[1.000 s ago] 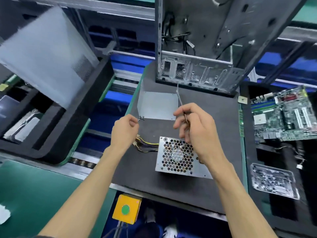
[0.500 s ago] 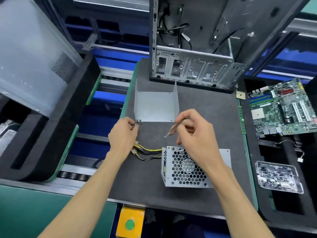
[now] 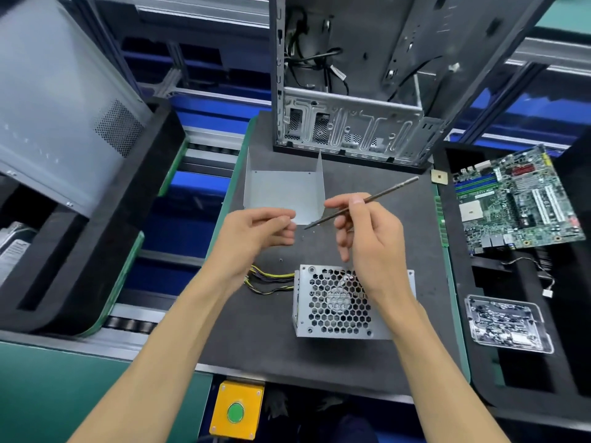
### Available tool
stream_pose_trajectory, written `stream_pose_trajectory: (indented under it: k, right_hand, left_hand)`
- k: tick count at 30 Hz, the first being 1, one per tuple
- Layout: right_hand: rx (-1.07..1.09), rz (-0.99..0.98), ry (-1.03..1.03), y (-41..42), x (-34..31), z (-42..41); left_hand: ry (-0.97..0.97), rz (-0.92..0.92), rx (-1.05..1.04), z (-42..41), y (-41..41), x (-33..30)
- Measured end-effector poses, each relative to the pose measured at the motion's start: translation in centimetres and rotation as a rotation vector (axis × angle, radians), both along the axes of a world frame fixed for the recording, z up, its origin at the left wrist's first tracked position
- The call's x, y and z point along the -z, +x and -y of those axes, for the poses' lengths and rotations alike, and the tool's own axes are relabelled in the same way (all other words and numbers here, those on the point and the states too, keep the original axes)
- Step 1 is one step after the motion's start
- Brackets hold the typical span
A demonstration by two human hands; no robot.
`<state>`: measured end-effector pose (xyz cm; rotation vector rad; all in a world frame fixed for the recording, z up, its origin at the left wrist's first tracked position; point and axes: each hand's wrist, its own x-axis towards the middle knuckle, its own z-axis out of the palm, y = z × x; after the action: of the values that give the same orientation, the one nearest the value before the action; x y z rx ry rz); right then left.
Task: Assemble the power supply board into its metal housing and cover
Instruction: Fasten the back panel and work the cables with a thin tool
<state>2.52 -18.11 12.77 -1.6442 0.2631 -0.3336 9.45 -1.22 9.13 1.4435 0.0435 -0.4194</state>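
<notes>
The power supply housing (image 3: 335, 303), a silver box with a honeycomb fan grille, sits on the dark mat with yellow and black wires (image 3: 270, 279) trailing from its left side. The bent metal cover (image 3: 283, 191) lies beyond it on the mat. My right hand (image 3: 367, 241) pinches a thin dark screwdriver rod (image 3: 377, 198), its tip pointing left toward my left hand (image 3: 256, 238). My left hand hovers above the mat with fingertips pinched together; what they hold is too small to tell. A tiny screw (image 3: 280, 259) lies on the mat.
An open computer case (image 3: 351, 123) stands at the back of the mat (image 3: 319, 356). At right, a motherboard (image 3: 518, 199) rests in black foam, with a clear screw tray (image 3: 508, 324) below it. A grey side panel (image 3: 57, 107) leans at left. A yellow box with a green button (image 3: 236, 410) sits at the front.
My right hand turned the screwdriver rod so its long end now points up right and the tip faces left. My left hand moved right, closer to the tip.
</notes>
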Motion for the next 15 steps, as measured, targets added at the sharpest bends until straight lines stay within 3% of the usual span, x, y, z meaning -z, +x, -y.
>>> stream_pose_trajectory:
  k: [2, 5, 15]
  right_hand:
    - [0.019, 0.041, 0.102, -0.2, -0.3, 0.2]
    - [0.048, 0.102, 0.255, -0.7, -0.8, 0.6]
    - [0.064, 0.146, 0.289, -2.0, -0.4, 1.6]
  left_hand:
    - [-0.203, -0.112, 0.015, 0.5, -0.6, -1.6]
    - [-0.331, -0.210, 0.029, 1.2, -1.2, -2.8]
    - [-0.367, -0.285, 0.065, 2.2, -2.5, -3.6]
